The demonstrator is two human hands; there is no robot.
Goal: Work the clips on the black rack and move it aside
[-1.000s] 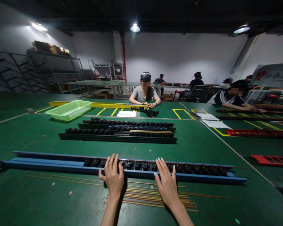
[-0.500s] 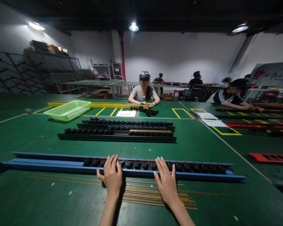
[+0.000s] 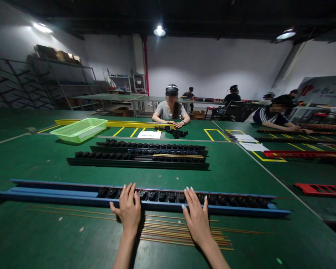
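A long blue channel rail [image 3: 162, 206] lies across the green table in front of me. Black block-shaped modules [image 3: 170, 197] sit in a row inside it, from left of centre to near its right end. My left hand [image 3: 128, 209] rests over the row and the rail's near edge, fingers spread, holding nothing. Farther right, my right hand [image 3: 196, 215] lies over the rail in the same way, its fingers stretched out and apart. Several thin brass-coloured rods [image 3: 168, 227] lie on the table below the rail, partly hidden under my right hand and forearm.
Beyond the rail lie dark rails [image 3: 137, 164] filled with black modules. A light green basket [image 3: 81, 130] and a yellow rail [image 3: 128, 124] are farther back. A co-worker [image 3: 171, 108] sits opposite. Red rails [image 3: 322, 189] and another person [image 3: 277, 116] are at right.
My left hand has slid a little to the left along the blue rail. My right hand stays in nearly the same place.
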